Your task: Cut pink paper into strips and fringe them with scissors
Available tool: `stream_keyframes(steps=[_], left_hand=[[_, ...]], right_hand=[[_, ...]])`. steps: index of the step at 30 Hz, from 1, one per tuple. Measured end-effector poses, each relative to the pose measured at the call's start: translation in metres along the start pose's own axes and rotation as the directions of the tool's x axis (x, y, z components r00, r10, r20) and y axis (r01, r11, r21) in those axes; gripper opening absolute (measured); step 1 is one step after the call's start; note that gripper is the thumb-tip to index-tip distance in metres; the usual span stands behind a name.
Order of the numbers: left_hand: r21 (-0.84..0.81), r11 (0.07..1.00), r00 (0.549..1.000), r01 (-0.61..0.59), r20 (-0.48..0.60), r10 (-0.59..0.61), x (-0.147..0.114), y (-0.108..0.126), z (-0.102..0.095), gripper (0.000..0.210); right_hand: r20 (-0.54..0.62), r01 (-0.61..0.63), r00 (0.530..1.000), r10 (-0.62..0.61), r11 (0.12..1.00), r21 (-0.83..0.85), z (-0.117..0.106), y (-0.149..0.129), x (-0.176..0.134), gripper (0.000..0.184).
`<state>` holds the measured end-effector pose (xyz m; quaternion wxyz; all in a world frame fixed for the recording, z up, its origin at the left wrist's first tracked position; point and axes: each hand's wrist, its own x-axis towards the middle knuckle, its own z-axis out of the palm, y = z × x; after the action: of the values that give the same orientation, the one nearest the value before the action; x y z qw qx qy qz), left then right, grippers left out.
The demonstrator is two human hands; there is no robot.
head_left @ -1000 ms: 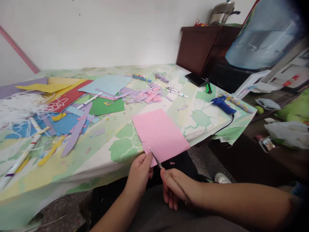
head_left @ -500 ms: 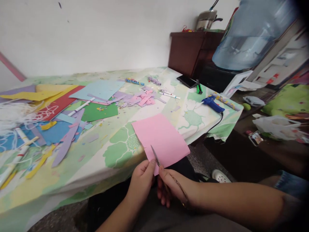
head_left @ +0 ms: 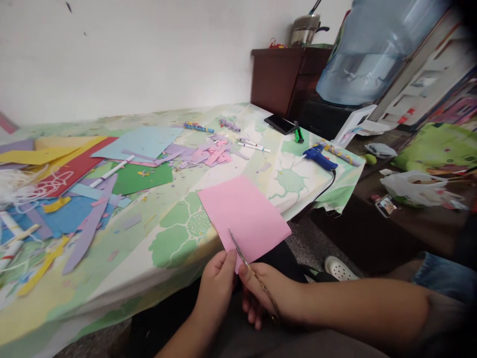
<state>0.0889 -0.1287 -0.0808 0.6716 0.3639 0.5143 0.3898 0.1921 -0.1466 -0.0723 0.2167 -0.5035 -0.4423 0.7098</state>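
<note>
A square sheet of pink paper (head_left: 246,214) reaches from my lap over the table's front edge. My left hand (head_left: 218,276) pinches its near left corner between thumb and fingers. In my right hand (head_left: 266,288) is a pair of scissors (head_left: 238,251), the fingers wrapped round the gold-coloured handles. The blades lie at the near left part of the sheet, pointing away from me, right beside my left thumb. They look nearly closed; the lower blade is hidden by the paper.
Coloured paper, pink and purple scraps (head_left: 214,153), markers and white string (head_left: 18,186) cover the table's left and middle. A blue glue gun (head_left: 321,158), a black phone (head_left: 279,124) and a green cutter (head_left: 298,133) lie at the right. A water bottle (head_left: 357,64) stands behind.
The scissors' handles have come closer together and the blades look more closed on the pink paper. The camera view has shifted slightly to the right.
</note>
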Motion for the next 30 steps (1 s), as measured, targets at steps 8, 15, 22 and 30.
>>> stream_keyframes(steps=[8,15,22,30], left_hand=[[-0.017,1.000,1.000,-0.003,0.029,0.003,0.002,-0.003,0.000,0.027],[-0.052,0.999,1.000,0.007,0.029,-0.005,0.002,-0.005,0.001,0.026],[-0.022,0.999,0.997,-0.033,-0.066,0.032,0.005,0.002,-0.003,0.029],[-0.046,0.991,0.989,-0.129,-0.078,0.125,0.018,0.023,0.000,0.024]], right_hand=[[0.048,0.003,0.999,-0.004,1.000,0.020,-0.004,0.006,0.002,0.051],[0.075,-0.022,0.997,0.023,1.000,-0.010,-0.005,0.007,0.006,0.050],[0.067,0.018,0.998,-0.009,0.992,-0.129,-0.013,-0.003,-0.006,0.057],[-0.328,-0.045,0.715,-0.618,0.428,-0.903,-0.064,-0.091,0.005,0.036]])
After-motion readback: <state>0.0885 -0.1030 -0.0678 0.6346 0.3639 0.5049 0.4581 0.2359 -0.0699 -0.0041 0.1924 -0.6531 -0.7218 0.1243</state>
